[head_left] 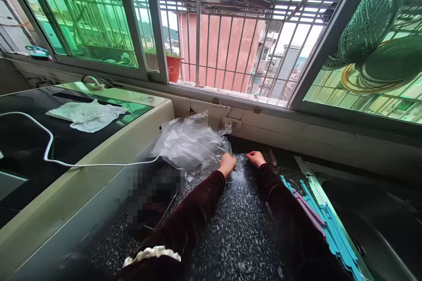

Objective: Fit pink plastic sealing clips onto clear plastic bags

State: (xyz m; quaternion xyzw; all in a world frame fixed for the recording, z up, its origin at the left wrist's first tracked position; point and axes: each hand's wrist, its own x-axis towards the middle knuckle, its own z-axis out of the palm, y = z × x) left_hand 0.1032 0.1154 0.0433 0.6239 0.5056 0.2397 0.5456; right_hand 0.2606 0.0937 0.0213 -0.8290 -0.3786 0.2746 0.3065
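Both my arms, in dark red sleeves, reach forward over a speckled dark granite counter (237,232). My left hand (227,164) is closed, its fingers pinching the edge of a crumpled clear plastic bag (189,142) that lies against the wall below the window. My right hand (255,158) is curled a little to the right, gripping the same clear plastic where it spreads flat on the counter. Its fingertips are tucked under and hard to make out.
A washing machine (79,171) with a dark lid stands at the left, with a white cable (49,140) and a plastic sheet (86,115) on it. Blue and pink clothes hangers (325,219) lie at the right beside a steel sink (382,219). A wall socket (233,124) sits behind the bag.
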